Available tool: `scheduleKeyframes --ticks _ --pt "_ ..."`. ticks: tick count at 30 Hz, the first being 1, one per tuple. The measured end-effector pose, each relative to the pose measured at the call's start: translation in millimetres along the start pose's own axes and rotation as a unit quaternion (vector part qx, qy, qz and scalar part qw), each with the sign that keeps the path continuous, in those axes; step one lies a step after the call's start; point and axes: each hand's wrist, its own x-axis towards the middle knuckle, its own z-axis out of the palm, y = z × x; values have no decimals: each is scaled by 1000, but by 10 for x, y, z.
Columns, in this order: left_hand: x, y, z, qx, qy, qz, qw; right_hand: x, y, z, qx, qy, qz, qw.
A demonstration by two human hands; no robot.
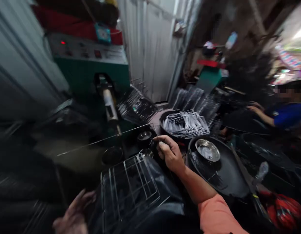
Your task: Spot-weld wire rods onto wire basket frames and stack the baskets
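Observation:
My right hand (171,152) is closed, pinching a thin bent metal wire (104,139) between thumb and fingers. From a bend just above the fingers, the wire's long arm reaches left across the machine's front. My left hand (73,213) is at the lower left, slightly blurred, fingers apart and holding nothing. Between the hands, a rectangular wire rack (127,177) lies on dark, shiny material over my lap. A small metal bowl (144,136) stands just beyond my right hand.
A green machine (92,70) with a lit red lamp and a projecting rod stands ahead. Right of it, a round pan (162,122) holds several wire pieces. A metal bowl (207,150) sits on a dark tray (234,172). At far right is a person in a blue sleeve (290,115).

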Motion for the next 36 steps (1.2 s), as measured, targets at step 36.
scheduleKeyframes --ticks 36 --pt "168 -619 -162 220 -61 -5 974 -327 1994 338 -81 -153 158 972"
